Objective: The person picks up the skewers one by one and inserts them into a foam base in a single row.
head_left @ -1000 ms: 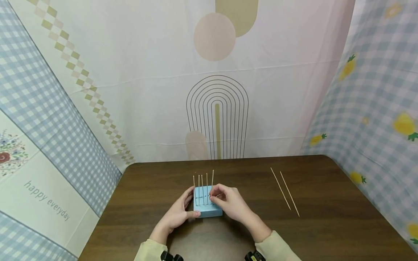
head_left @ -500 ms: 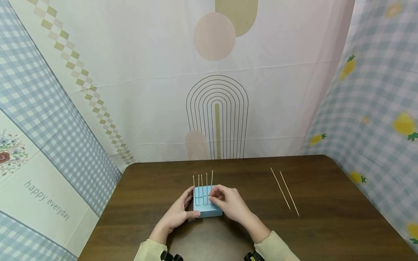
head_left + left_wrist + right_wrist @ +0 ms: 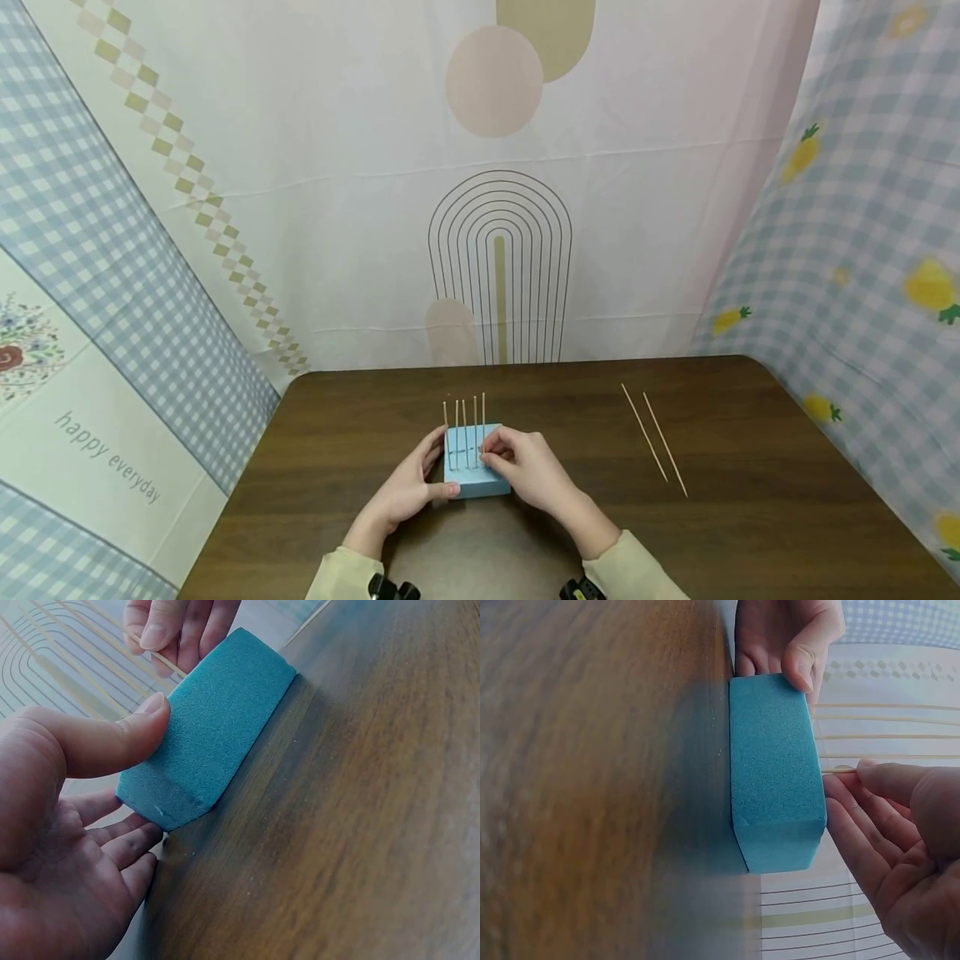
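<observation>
In the head view, the blue block (image 3: 480,483) sat on the brown desk (image 3: 337,450) in front of the person, between the two hands. It was probably foam: very light, easily nudged and a little yielding, so best steadied by its sides. The left hand (image 3: 408,492) held it so, thumb at the near corner and fingers along the left side. The right hand (image 3: 531,471) pinched a slender stick (image 3: 483,421) between thumb and fingertips, low down, a sensible place, since so thin a rod would likely bend or snap if pushed from high up. Four standing sticks (image 3: 465,425) rose from the pale top, which bore small dark marks; two loose sticks (image 3: 644,432) lay well apart on the right.

In the left wrist view, the block showed a matte, finely grained face that should not slip much against skin. The left thumb pressed its upper edge, the fingers touched its end, and that end carried a small pale scuff.

In the right wrist view, the block looked teal, with straight edges. The pinched stick's lower tip was hidden behind the top edge, so its depth could not be told.
</observation>
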Demonstrator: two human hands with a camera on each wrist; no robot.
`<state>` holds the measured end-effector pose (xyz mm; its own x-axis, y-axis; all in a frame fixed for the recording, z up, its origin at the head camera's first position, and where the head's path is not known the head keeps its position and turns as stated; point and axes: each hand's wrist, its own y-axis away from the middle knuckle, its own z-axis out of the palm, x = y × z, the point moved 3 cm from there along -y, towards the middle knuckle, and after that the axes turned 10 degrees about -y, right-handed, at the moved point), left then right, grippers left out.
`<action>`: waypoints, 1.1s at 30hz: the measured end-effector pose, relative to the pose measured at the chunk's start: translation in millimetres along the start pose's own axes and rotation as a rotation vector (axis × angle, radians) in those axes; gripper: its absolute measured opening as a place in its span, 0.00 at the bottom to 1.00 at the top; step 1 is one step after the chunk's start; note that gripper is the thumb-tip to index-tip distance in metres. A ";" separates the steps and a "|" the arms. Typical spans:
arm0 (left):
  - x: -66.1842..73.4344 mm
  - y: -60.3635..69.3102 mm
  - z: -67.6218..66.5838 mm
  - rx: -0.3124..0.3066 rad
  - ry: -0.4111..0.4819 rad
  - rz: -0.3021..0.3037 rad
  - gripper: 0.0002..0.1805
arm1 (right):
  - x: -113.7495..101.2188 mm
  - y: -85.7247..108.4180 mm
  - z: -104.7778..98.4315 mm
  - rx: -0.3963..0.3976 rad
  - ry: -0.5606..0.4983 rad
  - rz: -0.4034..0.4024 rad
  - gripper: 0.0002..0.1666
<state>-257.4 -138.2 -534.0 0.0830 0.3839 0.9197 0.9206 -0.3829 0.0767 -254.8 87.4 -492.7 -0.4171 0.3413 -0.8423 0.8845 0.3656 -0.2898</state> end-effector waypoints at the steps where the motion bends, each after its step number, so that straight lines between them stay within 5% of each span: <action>1: 0.0 -0.1 0.0 0.000 -0.002 0.001 0.56 | 0.1 -0.1 0.1 -0.002 0.002 0.000 0.02; 33: 0.1 0.3 0.4 0.007 -0.007 0.003 0.56 | -3.6 1.7 4.4 0.012 0.079 -0.019 0.06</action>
<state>-256.9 -137.9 -534.1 0.0885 0.3885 0.9172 0.9229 -0.3783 0.0712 -250.9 83.0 -492.2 -0.4483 0.4016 -0.7986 0.8786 0.3623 -0.3110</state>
